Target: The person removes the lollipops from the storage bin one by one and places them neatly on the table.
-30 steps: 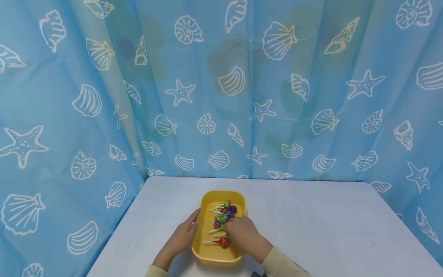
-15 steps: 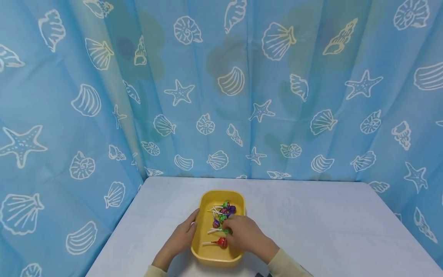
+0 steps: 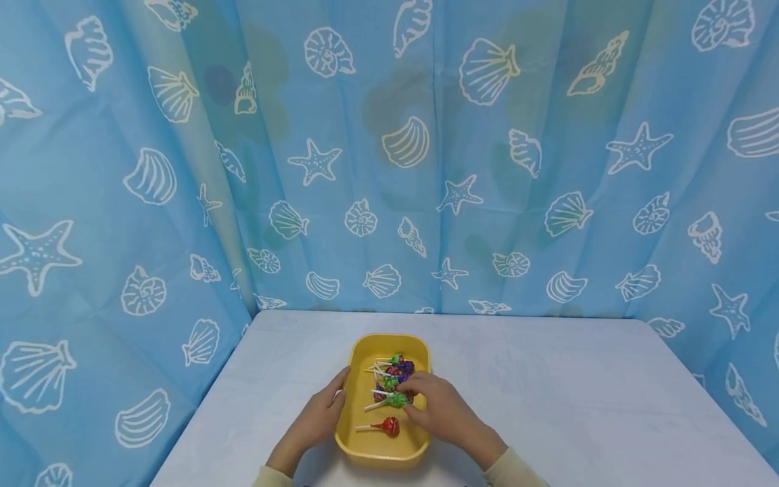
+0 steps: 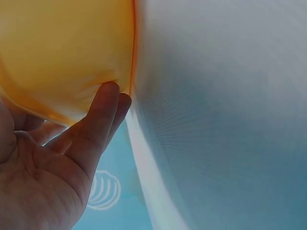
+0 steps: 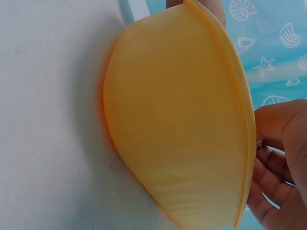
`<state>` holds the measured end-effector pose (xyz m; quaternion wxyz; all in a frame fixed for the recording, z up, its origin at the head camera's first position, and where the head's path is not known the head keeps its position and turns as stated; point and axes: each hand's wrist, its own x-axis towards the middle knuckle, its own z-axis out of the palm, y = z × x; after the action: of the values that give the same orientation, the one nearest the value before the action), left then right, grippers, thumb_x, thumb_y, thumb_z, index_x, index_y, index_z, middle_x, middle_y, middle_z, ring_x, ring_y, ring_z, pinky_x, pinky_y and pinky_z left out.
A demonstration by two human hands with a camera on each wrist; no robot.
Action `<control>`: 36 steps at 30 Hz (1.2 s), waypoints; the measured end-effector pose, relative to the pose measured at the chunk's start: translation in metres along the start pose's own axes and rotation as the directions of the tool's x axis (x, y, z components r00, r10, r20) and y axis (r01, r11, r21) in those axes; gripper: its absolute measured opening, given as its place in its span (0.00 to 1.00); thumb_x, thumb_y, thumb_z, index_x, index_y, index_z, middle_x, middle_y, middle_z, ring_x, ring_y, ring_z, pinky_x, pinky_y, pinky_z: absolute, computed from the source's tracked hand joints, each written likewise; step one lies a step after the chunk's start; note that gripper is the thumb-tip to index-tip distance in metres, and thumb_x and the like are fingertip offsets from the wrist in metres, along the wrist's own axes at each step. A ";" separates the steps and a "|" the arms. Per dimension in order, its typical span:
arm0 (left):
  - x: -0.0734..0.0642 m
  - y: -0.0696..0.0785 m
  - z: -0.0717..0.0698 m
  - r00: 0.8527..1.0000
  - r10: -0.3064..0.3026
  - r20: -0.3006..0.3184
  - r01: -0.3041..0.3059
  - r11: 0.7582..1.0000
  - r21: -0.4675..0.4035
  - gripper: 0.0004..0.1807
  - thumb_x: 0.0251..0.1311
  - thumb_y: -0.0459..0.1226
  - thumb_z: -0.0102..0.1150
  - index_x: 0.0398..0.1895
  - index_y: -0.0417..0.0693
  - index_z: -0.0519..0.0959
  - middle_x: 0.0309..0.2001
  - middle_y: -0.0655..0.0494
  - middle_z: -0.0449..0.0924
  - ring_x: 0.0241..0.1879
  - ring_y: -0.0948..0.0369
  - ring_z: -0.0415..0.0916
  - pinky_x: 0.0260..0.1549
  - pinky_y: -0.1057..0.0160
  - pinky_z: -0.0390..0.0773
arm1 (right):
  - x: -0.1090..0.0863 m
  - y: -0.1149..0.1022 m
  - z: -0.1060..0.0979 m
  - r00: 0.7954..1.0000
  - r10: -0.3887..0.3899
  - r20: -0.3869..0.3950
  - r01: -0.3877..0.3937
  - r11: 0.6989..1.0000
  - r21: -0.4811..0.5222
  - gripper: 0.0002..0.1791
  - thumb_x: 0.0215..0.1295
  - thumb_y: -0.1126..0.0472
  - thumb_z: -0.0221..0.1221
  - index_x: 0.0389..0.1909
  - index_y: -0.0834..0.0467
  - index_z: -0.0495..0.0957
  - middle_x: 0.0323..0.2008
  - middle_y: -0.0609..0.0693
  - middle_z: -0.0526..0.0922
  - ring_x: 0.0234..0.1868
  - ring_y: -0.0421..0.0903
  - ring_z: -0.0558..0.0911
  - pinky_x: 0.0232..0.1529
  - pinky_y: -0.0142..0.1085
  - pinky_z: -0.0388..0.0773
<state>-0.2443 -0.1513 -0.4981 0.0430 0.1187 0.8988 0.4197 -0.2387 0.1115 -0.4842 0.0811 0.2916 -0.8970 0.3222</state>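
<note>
A yellow plastic box (image 3: 380, 456) stands on the table and holds several wrapped lollipops. My left hand (image 3: 322, 414) lies along its left side, fingers fairly straight, fingertips touching the outer wall (image 4: 67, 43). Over the right rim reaches my right hand (image 3: 441, 409), pinching a green-wrapped lollipop (image 3: 397, 399) between thumb and fingers. In the right wrist view, the box wall (image 5: 177, 105) hides most of what those fingers hold. Beside them in the box lie purple and green lollipops (image 3: 391, 383) in a cluster, white sticks pointing left. A red lollipop (image 3: 390, 426) rests apart, nearer me.
A white-covered table (image 3: 548, 392) extends to both sides of the box. Behind it and at the left hangs a blue curtain (image 3: 341, 169) with white seashell and starfish prints.
My right hand has drawn back slightly to the right, and its thumb and fingers now show around the green lollipop, whose stick has shifted. The left hand stays against the box.
</note>
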 end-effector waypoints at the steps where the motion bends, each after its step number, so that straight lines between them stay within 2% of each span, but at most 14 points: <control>1: 0.000 0.000 0.000 1.000 -0.003 0.001 0.003 1.000 0.001 0.27 0.78 0.35 0.41 0.78 0.40 0.60 0.69 0.38 0.70 0.70 0.39 0.64 0.67 0.36 0.63 | 0.000 0.001 0.000 1.000 0.004 -0.009 -0.004 1.000 0.007 0.13 0.60 0.63 0.69 0.47 0.55 0.86 0.43 0.42 0.83 0.43 0.38 0.80 0.49 0.40 0.84; 8: 0.001 0.001 0.001 1.000 -0.020 -0.009 0.020 1.000 0.009 0.27 0.78 0.36 0.41 0.78 0.41 0.60 0.69 0.39 0.70 0.70 0.40 0.65 0.67 0.36 0.64 | -0.004 0.006 0.001 0.998 0.001 -0.057 0.005 0.995 0.098 0.13 0.59 0.66 0.67 0.46 0.57 0.86 0.41 0.41 0.82 0.41 0.37 0.80 0.45 0.43 0.85; 16: 0.000 0.003 0.001 1.000 -0.024 -0.015 0.024 1.000 0.019 0.27 0.78 0.35 0.40 0.78 0.40 0.60 0.69 0.39 0.71 0.69 0.40 0.66 0.67 0.37 0.65 | -0.008 0.006 -0.003 0.989 0.022 -0.144 -0.004 0.992 0.126 0.13 0.59 0.68 0.67 0.45 0.57 0.86 0.43 0.43 0.82 0.38 0.44 0.80 0.35 0.37 0.82; 27: -0.001 0.002 -0.002 1.000 -0.006 0.001 0.006 1.000 -0.007 0.27 0.78 0.35 0.42 0.78 0.41 0.60 0.66 0.38 0.73 0.67 0.40 0.69 0.65 0.36 0.68 | -0.013 0.009 -0.005 0.975 0.116 -0.188 -0.089 0.985 0.145 0.13 0.58 0.68 0.68 0.45 0.57 0.86 0.41 0.40 0.81 0.39 0.39 0.79 0.44 0.46 0.85; 36: -0.001 0.004 -0.003 1.000 -0.007 -0.009 0.007 1.000 -0.010 0.27 0.78 0.34 0.42 0.77 0.40 0.61 0.67 0.37 0.71 0.69 0.38 0.65 0.67 0.35 0.63 | -0.018 0.014 -0.006 0.955 0.151 -0.255 -0.119 0.984 0.137 0.14 0.57 0.68 0.68 0.43 0.50 0.86 0.41 0.37 0.81 0.39 0.36 0.79 0.44 0.40 0.84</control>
<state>-0.2432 -0.1511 -0.4932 0.0413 0.1136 0.8972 0.4247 -0.2322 0.1320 -0.4931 0.1604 0.1885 -0.8749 0.4162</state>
